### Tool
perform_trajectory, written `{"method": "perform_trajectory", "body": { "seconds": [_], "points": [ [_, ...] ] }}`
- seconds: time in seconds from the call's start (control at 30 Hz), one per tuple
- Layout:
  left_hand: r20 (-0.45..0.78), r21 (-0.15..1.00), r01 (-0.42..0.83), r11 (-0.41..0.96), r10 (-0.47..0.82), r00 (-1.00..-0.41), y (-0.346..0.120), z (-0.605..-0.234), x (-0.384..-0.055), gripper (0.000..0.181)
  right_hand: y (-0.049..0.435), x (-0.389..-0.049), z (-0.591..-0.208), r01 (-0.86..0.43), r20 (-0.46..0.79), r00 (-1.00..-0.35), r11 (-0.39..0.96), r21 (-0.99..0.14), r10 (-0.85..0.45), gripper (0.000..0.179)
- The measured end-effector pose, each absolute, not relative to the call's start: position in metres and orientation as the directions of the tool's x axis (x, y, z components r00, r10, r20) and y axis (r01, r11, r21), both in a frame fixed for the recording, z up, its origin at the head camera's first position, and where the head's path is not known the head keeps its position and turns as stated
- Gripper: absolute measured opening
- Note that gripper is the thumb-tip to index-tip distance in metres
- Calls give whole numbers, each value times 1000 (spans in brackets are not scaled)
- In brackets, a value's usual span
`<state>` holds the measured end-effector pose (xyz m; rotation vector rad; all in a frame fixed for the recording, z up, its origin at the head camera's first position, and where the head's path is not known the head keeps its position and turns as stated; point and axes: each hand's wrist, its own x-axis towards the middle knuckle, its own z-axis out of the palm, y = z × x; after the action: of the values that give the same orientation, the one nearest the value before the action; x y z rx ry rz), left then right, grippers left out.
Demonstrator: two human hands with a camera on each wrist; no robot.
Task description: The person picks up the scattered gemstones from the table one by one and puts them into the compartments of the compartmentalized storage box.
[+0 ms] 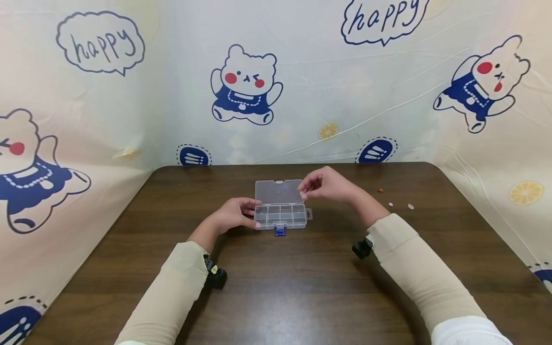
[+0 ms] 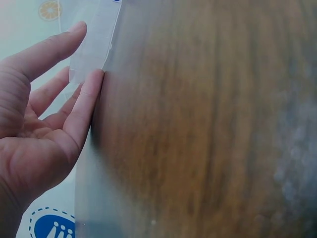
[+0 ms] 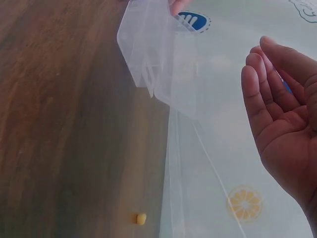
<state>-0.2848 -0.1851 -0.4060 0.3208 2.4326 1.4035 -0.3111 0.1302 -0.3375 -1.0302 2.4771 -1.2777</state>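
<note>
A clear plastic compartment box (image 1: 280,221) with a blue latch (image 1: 280,231) stands on the table, its lid (image 1: 278,192) swung up at the back. At its left end, my left hand (image 1: 235,213) holds the box between thumb and fingers. The box's end (image 2: 94,49) lies by those fingertips in the left wrist view. Beside the lid's right edge is my right hand (image 1: 329,184), thumb and fingertips brought together. A tiny pale piece seems pinched there; its kind is too small to tell. In the right wrist view, the right hand (image 3: 287,124) appears apart from the box.
Right of the right hand lie a small reddish-brown piece (image 1: 380,190) and two small white pieces (image 1: 390,204). A small yellowish piece (image 3: 141,218) shows in the right wrist view. The brown wooden table (image 1: 276,287) ends at a printed cloth (image 1: 302,134) behind.
</note>
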Motion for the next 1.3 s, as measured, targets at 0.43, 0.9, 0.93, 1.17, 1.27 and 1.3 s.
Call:
{"method": "perform_trajectory", "body": {
  "seconds": [0.43, 0.9, 0.93, 1.17, 1.27, 1.3],
  "points": [
    [-159, 871, 33, 490, 345, -925, -182, -400, -281, 68, 110, -317, -325, -575, 103, -679, 439, -690, -727, 13],
    [-154, 874, 35, 485, 343, -927, -185, -406, -286, 69, 88, -329, -325, -624, 67, -604, 420, -659, -794, 13],
    [-153, 873, 37, 487, 345, -926, -186, -406, -286, 69, 86, -329, -325, -624, 62, -604, 422, -658, -795, 13],
    [-160, 871, 32, 491, 343, -926, -187, -407, -285, 69, 71, -331, -322, -605, 29, -604, 434, -668, -797, 13],
    [-163, 868, 28, 495, 340, -926, -186, -407, -285, 69, 65, -333, -321, -603, 12, -595, 436, -667, -804, 13],
    [-164, 867, 29, 497, 341, -926, -186, -407, -285, 68, 64, -333, -320, -602, 8, -593, 437, -669, -805, 13]
  ]
}}
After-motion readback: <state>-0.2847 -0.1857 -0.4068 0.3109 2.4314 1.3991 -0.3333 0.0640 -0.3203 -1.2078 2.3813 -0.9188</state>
